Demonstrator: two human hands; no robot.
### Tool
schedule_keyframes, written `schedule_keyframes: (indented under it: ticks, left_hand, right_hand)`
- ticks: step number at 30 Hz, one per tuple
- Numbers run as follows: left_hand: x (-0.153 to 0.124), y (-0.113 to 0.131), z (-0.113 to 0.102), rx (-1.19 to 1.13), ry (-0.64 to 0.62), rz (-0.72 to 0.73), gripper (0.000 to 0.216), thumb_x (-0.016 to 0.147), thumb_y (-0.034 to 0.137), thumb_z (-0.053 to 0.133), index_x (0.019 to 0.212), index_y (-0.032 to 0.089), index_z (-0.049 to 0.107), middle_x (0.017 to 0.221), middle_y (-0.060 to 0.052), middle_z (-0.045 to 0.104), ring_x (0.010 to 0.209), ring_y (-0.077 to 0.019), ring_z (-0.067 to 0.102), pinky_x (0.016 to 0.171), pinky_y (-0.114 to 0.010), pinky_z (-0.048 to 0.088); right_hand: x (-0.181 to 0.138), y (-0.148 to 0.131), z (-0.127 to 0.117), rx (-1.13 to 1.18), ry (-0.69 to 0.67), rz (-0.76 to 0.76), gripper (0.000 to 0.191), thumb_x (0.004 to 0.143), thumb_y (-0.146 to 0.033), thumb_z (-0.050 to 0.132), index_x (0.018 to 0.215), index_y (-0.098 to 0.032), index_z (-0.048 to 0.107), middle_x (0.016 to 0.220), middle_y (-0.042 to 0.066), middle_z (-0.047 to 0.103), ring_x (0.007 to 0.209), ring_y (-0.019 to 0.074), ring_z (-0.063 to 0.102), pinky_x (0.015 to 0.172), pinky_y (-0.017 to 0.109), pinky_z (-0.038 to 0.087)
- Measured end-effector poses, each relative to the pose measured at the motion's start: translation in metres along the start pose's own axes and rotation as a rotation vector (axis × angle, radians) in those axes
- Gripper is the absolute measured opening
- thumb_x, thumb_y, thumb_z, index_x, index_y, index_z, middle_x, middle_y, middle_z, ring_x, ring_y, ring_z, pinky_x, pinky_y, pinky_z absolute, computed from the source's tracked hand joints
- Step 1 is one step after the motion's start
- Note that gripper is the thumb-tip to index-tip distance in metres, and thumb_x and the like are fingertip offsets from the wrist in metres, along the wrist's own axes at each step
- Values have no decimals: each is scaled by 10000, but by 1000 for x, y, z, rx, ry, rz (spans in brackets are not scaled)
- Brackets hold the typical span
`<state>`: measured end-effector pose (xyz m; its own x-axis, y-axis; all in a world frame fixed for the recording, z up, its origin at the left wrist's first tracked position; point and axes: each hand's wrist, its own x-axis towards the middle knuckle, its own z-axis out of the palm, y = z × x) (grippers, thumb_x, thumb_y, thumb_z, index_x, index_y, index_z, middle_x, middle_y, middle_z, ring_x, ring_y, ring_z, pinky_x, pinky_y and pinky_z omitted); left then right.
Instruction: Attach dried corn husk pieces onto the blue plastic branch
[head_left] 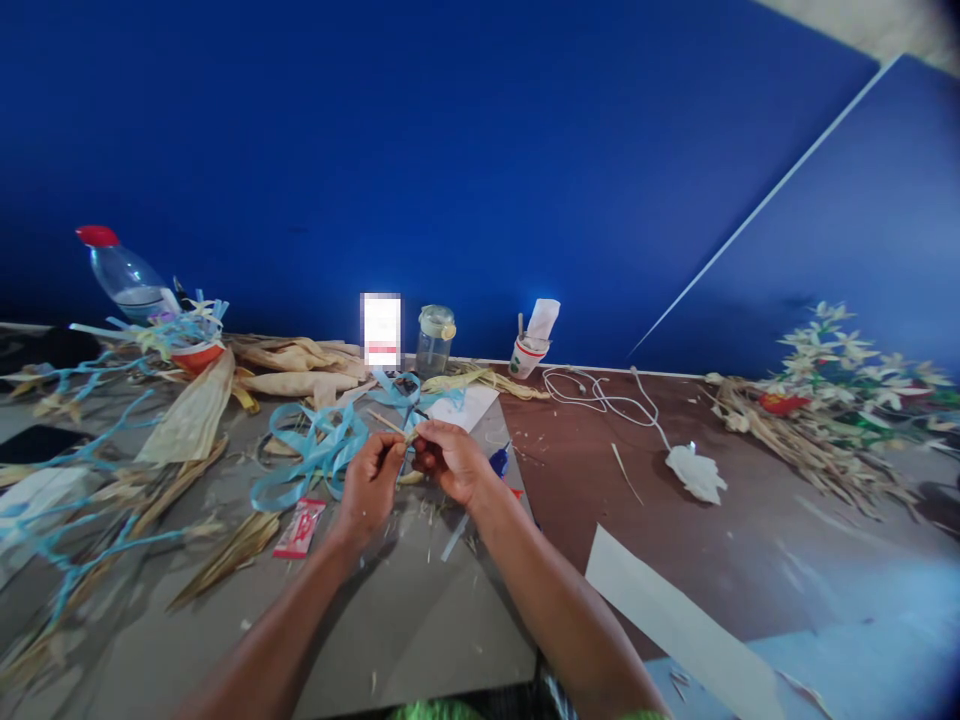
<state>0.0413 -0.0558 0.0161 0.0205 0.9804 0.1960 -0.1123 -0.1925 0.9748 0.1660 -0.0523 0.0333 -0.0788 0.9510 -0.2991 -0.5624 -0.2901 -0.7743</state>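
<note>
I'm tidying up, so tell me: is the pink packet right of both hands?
No, the pink packet lies to the left of the left hand.

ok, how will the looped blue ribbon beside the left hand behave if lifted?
The blue ribbon probably flops, since it lies in slack loops. Its thin strips suggest it's light. Overlapping coils could tangle and lift together.

Blue wall (480, 170) stands beyond the right hand (454, 462), pale seam (765, 207) slanting to its right; bench (585, 450) brown right of that hand, grey beneath.
</note>
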Motion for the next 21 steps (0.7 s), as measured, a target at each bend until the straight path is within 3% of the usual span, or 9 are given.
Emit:
schedule_keyframes:
  ticks: [13, 21]
  left_hand:
    - [0, -2, 1, -6, -1, -25, 125, 692, 299, 678, 712, 185, 632, 611, 11, 554, 576, -131, 462, 552, -231, 378]
    - [-1, -4, 0, 23, -22, 3, 119, 720, 297, 665, 712, 181, 639, 632, 7, 564, 601, -129, 477, 580, -228, 390]
  right_hand:
    - [-4, -2, 1, 52, -51, 49, 197, 607, -243, 708, 627, -160, 531, 514, -52, 532, 407, 46, 389, 444, 188, 348]
    - [-4, -7, -3, -46, -80, 128, 264, 665, -308, 732, 630, -154, 520, 512, -53, 519, 394, 40, 359, 454, 208, 346]
